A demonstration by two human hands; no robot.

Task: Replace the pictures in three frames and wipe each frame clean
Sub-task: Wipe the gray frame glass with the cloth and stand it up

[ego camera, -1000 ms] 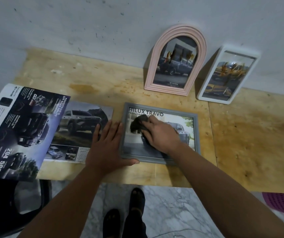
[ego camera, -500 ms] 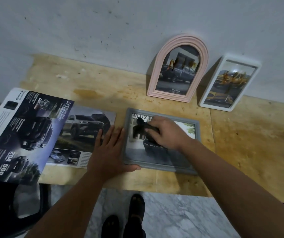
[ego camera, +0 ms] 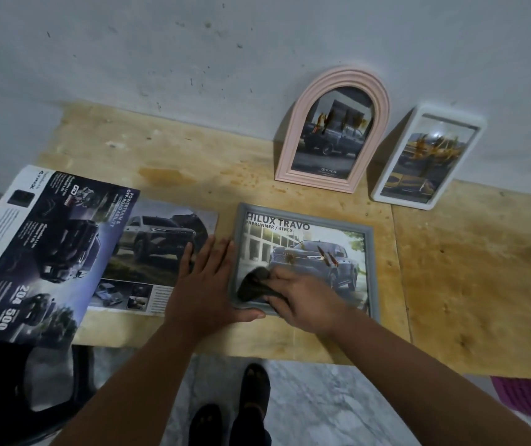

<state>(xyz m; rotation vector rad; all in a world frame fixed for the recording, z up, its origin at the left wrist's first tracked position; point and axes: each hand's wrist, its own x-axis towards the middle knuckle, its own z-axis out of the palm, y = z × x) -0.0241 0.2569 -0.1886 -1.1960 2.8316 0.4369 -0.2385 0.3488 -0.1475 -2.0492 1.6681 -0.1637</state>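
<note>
At lower centre, the left hand [ego camera: 204, 284] lies flat, fingers straight, bracing the grey frame [ego camera: 372, 268] so it cannot slide; right hand [ego camera: 302, 299] fingers clutch a dark cloth [ego camera: 254, 283] against the glass.

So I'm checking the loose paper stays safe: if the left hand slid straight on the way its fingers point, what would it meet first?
The left hand lies flat, fingers on the brochure page's right edge; beyond that looks like bare table.
</note>
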